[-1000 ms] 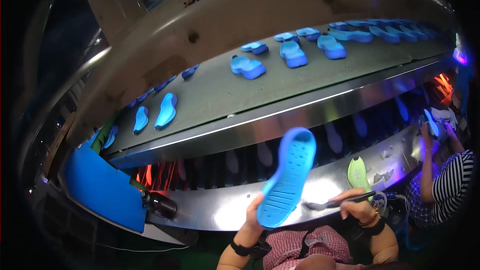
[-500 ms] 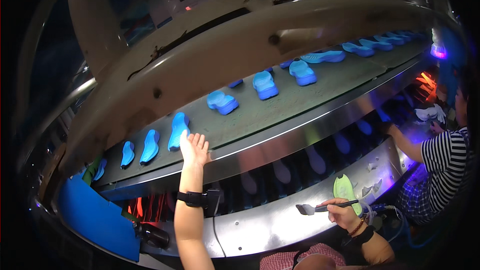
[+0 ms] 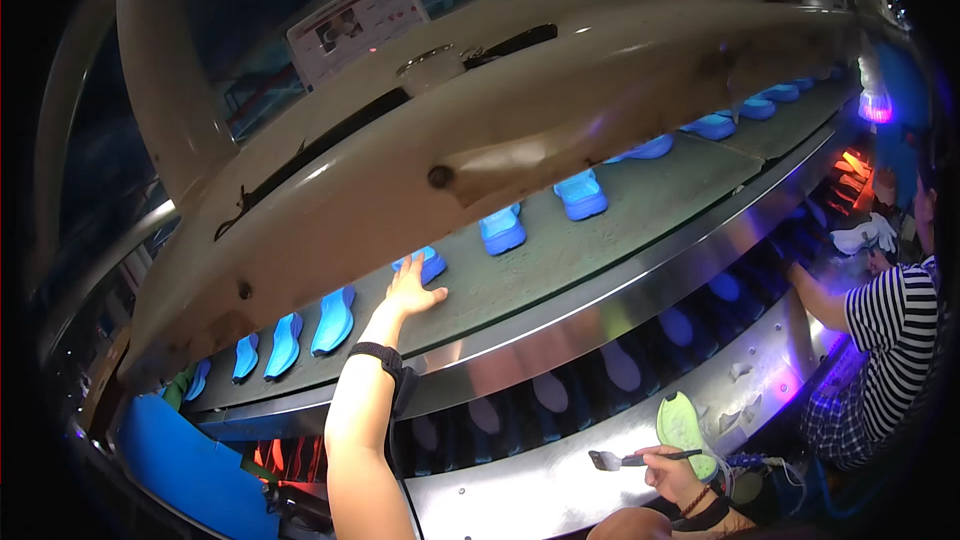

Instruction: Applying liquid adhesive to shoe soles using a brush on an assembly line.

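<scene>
My left hand [image 3: 408,290] reaches over the dark conveyor belt [image 3: 520,275], with fingers spread and thumb held apart. Its fingertips are at a blue shoe sole [image 3: 432,266], which is partly covered by the hand and the overhanging hood. My right hand [image 3: 673,475] grips a flat brush [image 3: 608,460] by its dark handle, bristles pointing left. Just beyond that hand, a yellow-green sole [image 3: 680,424] lies on the metal ledge [image 3: 540,485]. More blue soles sit in a row along the belt, such as one blue sole [image 3: 333,322] left of my hand.
A beige machine hood [image 3: 330,230] hangs low over the belt. Dark slots with pale soles [image 3: 550,393] run below the belt's metal edge. Red glowing elements [image 3: 290,460] show at lower left. A co-worker in a striped shirt [image 3: 890,330] is at the right, near white gloves [image 3: 865,235].
My left hand has gone from beside one blue sole to another further right along the row. The view has shifted, so the hood covers more of the belt. My right hand still holds the brush.
</scene>
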Motion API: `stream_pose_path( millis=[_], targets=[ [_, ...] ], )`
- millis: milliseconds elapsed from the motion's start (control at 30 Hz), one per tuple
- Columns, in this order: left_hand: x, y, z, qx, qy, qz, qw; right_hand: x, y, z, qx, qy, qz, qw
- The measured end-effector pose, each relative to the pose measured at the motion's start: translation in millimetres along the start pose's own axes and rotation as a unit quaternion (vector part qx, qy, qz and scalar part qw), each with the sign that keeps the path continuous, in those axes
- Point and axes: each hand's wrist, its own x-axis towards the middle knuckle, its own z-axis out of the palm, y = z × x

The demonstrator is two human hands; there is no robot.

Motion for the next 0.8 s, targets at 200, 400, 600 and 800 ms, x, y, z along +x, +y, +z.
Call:
stream_pose_path(
  millis=[200,400,600,800],
  targets=[
    [4.5,15.9,1.8,0.094,-0.066,-0.015,0.993,-3.7,-0.3,-18.1,0.037,0.016,0.014,0.999],
    [-12.6,17.3,-1.9,0.113,-0.022,-0.045,0.992,-11.9,-0.9,-22.0,0.017,0.025,0.013,0.999],
    [-82.0,16.5,-5.8,0.191,0.034,0.055,0.98,-19.8,-7.2,-22.8,0.026,0.015,-0.031,0.999],
    [-165.1,3.6,8.4,-0.14,0.262,0.249,0.922,-24.4,-11.0,-9.6,0.024,-0.004,-0.045,0.999]
  ],
)
